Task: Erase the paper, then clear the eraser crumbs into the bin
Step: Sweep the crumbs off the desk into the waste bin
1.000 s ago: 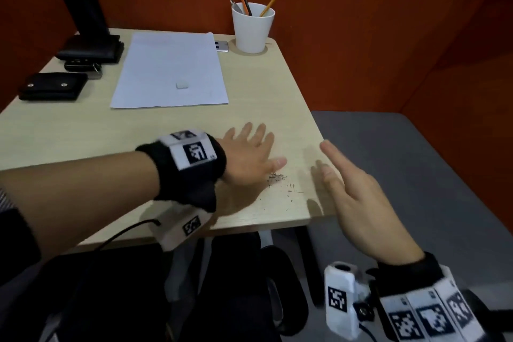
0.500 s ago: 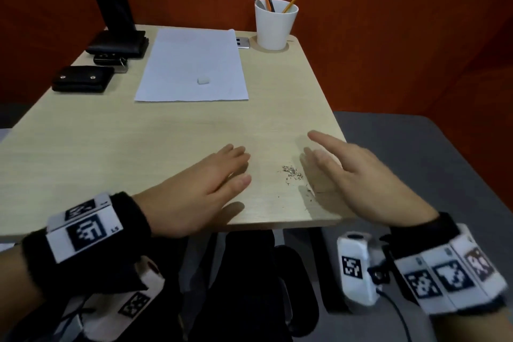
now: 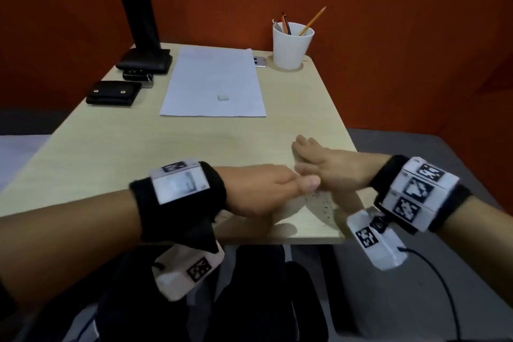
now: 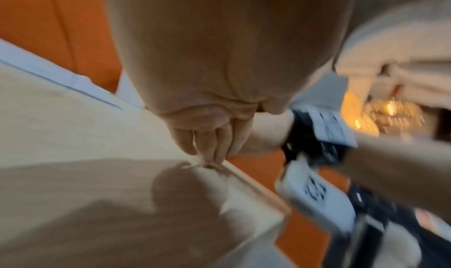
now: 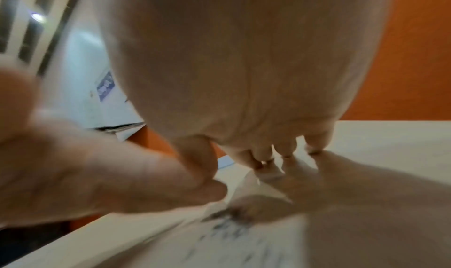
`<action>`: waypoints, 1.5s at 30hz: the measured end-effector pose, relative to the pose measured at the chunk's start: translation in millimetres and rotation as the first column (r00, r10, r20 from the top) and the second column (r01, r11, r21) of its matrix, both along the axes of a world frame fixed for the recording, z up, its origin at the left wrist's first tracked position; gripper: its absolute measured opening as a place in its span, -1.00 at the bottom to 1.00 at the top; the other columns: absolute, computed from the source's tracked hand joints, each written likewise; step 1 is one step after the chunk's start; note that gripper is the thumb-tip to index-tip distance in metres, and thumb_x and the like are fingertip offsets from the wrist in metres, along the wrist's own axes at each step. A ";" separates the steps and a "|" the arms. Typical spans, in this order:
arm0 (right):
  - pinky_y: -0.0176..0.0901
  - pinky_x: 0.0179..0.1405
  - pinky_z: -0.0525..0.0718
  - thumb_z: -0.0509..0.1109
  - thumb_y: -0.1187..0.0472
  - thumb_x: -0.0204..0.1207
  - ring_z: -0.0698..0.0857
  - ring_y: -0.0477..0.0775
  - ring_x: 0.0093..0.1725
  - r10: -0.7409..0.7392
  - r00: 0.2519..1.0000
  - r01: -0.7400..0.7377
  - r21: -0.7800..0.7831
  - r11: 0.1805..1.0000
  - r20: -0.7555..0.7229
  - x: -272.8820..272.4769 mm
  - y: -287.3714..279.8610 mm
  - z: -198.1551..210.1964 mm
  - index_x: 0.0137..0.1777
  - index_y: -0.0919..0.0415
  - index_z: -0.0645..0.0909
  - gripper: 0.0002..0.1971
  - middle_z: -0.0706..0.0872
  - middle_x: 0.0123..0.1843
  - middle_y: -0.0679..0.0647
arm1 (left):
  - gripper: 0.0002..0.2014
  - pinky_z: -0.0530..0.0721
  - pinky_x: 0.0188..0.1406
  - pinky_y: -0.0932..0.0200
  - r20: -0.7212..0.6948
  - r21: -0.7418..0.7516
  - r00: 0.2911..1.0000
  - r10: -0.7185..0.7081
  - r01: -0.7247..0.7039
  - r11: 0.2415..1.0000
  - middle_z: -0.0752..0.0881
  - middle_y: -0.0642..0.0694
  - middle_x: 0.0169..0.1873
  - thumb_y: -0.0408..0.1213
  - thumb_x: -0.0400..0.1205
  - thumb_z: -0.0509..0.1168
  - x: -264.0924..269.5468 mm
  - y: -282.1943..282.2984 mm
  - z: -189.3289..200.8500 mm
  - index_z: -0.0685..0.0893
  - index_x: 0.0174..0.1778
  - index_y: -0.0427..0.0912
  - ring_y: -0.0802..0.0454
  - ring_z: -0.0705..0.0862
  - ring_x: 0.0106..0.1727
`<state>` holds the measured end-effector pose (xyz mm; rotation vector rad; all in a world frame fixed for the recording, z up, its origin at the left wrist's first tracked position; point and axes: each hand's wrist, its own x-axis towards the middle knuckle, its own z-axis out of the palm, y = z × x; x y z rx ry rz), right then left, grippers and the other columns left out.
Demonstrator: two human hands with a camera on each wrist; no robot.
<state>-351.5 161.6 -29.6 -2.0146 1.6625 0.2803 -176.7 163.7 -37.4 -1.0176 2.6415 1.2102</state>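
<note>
A white paper sheet lies at the back of the wooden table, with a small white eraser resting on it. Dark eraser crumbs are scattered near the table's front right corner and look smeared in the right wrist view. My left hand stands on its edge just left of the crumbs, fingers straight and together, tips on the wood. My right hand is on the other side, fingertips down on the table. The two hands touch above the crumbs; neither holds anything.
A white cup of pencils stands at the back right, a small silver item beside it. Two black pouches and a black post occupy the back left. Grey floor lies beyond the right edge.
The hands were apart on either side of the crumbs. Now they have swung together and meet over them, and the crumbs lie nearer the front edge.
</note>
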 end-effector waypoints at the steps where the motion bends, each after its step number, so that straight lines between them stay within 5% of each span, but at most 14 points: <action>1: 0.06 0.62 0.05 0.03 0.21 0.75 0.00 0.25 0.69 0.039 0.999 -0.040 0.022 0.999 0.019 0.5 10.1 2.5 0.66 0.38 0.10 -0.48 0.02 0.72 0.28 | -0.43 0.44 0.42 0.26 -0.087 -0.012 0.995 0.056 -0.058 0.998 0.70 -0.01 0.25 0.13 0.74 -0.12 10.7 1.7 3.7 0.63 0.37 -0.10 0.14 0.64 0.24; 3: -0.27 0.50 0.22 0.00 0.10 0.76 0.23 0.05 0.61 0.004 0.993 -0.016 0.102 0.995 0.115 -2.3 30.5 15.3 0.64 0.29 0.19 -0.50 0.22 0.68 0.15 | -0.41 0.51 0.40 0.04 -0.180 -0.130 0.971 0.157 -0.182 0.975 0.74 -0.08 0.21 0.21 0.68 -0.06 37.2 4.5 0.6 0.69 0.25 -0.11 0.06 0.65 0.28; 5: -0.75 0.23 0.25 -0.02 -0.09 0.70 0.39 -0.55 0.32 -0.006 0.982 -0.007 0.068 0.998 0.190 -5.2 48.5 25.9 0.61 -0.07 0.27 -0.51 0.37 0.54 -0.35 | -0.45 0.35 0.52 0.23 -0.231 -0.184 0.922 0.311 -0.356 0.916 0.58 0.03 0.44 0.19 0.65 0.00 64.5 15.4 -10.9 0.59 0.41 0.00 0.30 0.42 0.51; 7: -0.90 0.07 0.15 -0.01 -0.20 0.61 0.23 -0.90 0.12 -0.022 0.958 0.043 -0.068 0.997 0.285 -9.3 66.9 28.3 0.54 -0.38 0.26 -0.52 0.27 0.34 -0.68 | -0.37 0.05 0.53 0.42 -0.202 -0.227 0.875 0.441 -0.479 0.848 0.28 0.07 0.62 0.18 0.62 0.00 87.5 27.4 -21.4 0.33 0.61 0.00 0.42 0.03 0.61; 10: -0.62 0.29 0.27 0.00 -0.37 0.52 0.23 -0.71 0.39 -0.082 0.906 0.188 -0.220 0.957 0.414 -14.2 88.3 16.3 0.45 -0.59 0.26 -0.53 0.35 0.35 -0.74 | -0.17 -0.20 0.61 0.24 0.062 -0.381 0.808 0.586 -0.523 0.762 -0.12 -0.03 0.70 0.33 0.58 -0.23 117.8 37.3 -42.4 -0.06 0.70 -0.11 0.18 -0.24 0.66; 15: -0.37 0.39 0.33 0.10 -0.40 0.54 0.24 -0.64 0.44 -0.139 0.818 0.370 -0.326 0.870 0.558 -12.9 108.8 -13.4 0.45 -0.55 0.32 -0.55 0.33 0.42 -0.71 | 0.02 -0.24 0.66 -0.14 0.216 -0.535 0.593 0.776 -0.593 0.602 -0.19 -0.20 0.69 0.44 0.37 -0.54 125.7 41.9 -53.4 -0.18 0.70 -0.13 -0.12 -0.26 0.70; 18: -0.34 0.42 0.29 0.15 -0.21 0.53 0.25 -0.61 0.46 -0.180 0.760 0.462 -0.323 0.826 0.625 -6.1 111.4 -22.6 0.46 -0.40 0.41 -0.53 0.37 0.46 -0.61 | 0.03 -0.27 0.66 -0.13 0.177 -0.481 0.786 0.592 -0.456 0.749 -0.23 -0.19 0.69 0.42 0.38 -0.54 81.7 43.4 -57.2 -0.20 0.69 -0.20 -0.10 -0.30 0.69; 21: -0.39 0.43 0.26 0.16 -0.19 0.54 0.24 -0.60 0.47 -0.192 0.730 0.499 -0.320 0.805 0.656 2.1 111.0 -24.7 0.49 -0.31 0.43 -0.51 0.39 0.50 -0.52 | -0.16 -0.27 0.67 0.12 -0.089 -0.163 0.950 0.300 -0.311 0.936 -0.21 0.02 0.69 0.36 0.60 -0.35 39.9 52.4 -38.3 -0.16 0.71 -0.13 0.17 -0.31 0.67; 23: -0.44 0.38 0.27 0.20 -0.25 0.58 0.25 -0.62 0.46 -0.199 0.716 0.517 -0.316 0.795 0.669 4.3 113.0 -25.5 0.49 -0.32 0.43 -0.54 0.40 0.48 -0.54 | -0.26 -0.27 0.60 0.35 -0.285 0.048 0.883 0.373 -0.375 0.926 -0.15 0.17 0.67 0.21 0.62 -0.20 43.9 51.6 -20.9 -0.08 0.71 -0.06 0.33 -0.25 0.64; 25: -0.44 0.35 0.30 0.21 -0.28 0.58 0.26 -0.63 0.45 -0.204 0.698 0.536 -0.312 0.784 0.686 4.0 116.6 -26.5 0.48 -0.33 0.43 -0.54 0.41 0.46 -0.56 | -0.23 -0.24 0.56 0.39 -0.323 -0.015 0.802 0.501 -0.534 0.845 -0.08 0.12 0.68 0.25 0.60 -0.12 76.5 41.4 -17.7 -0.01 0.70 -0.05 0.28 -0.18 0.67; 29: -0.35 0.37 0.32 0.15 -0.18 0.51 0.29 -0.64 0.42 -0.237 0.656 0.585 -0.284 0.760 0.716 -2.0 123.7 -29.2 0.47 -0.31 0.45 -0.51 0.47 0.43 -0.52 | -0.19 -0.08 0.65 -0.18 0.049 -0.563 0.599 0.799 -0.644 0.517 0.03 -0.21 0.68 0.31 0.63 -0.17 180.5 19.1 -38.8 0.02 0.68 -0.18 -0.23 -0.06 0.69; 32: -0.36 0.35 0.34 0.15 -0.16 0.52 0.30 -0.65 0.41 -0.256 0.636 0.610 -0.271 0.745 0.728 -4.2 125.0 -31.3 0.47 -0.28 0.45 -0.51 0.48 0.45 -0.45 | -0.04 -0.12 0.61 -0.32 0.300 -0.532 0.412 0.861 -0.677 0.509 -0.14 -0.21 0.70 0.45 0.44 -0.40 201.4 21.9 -44.9 -0.12 0.70 -0.06 -0.26 -0.17 0.69; 40: -0.83 0.12 0.25 0.15 -0.04 0.63 0.36 -0.70 0.30 -0.303 0.638 0.644 -0.274 0.714 0.708 -11.6 118.2 -36.5 0.54 -0.10 0.43 -0.53 0.47 0.48 -0.32 | -0.06 -0.32 0.64 -0.13 0.124 -0.490 0.814 0.568 -0.447 0.748 -0.23 -0.20 0.69 0.42 0.55 -0.33 35.5 17.0 -56.8 -0.16 0.70 -0.22 -0.14 -0.30 0.69; 45: -0.55 0.42 0.18 0.12 0.07 0.72 0.26 -0.27 0.57 -0.371 0.724 0.632 -0.344 0.694 0.582 -14.6 115.8 -52.4 0.63 0.07 0.30 -0.52 0.30 0.64 -0.11 | -0.13 -0.27 0.67 -0.04 0.048 -0.396 0.941 0.336 -0.290 0.871 -0.20 -0.21 0.69 0.31 0.63 -0.38 -35.5 30.8 -49.7 -0.16 0.68 -0.31 -0.04 -0.28 0.69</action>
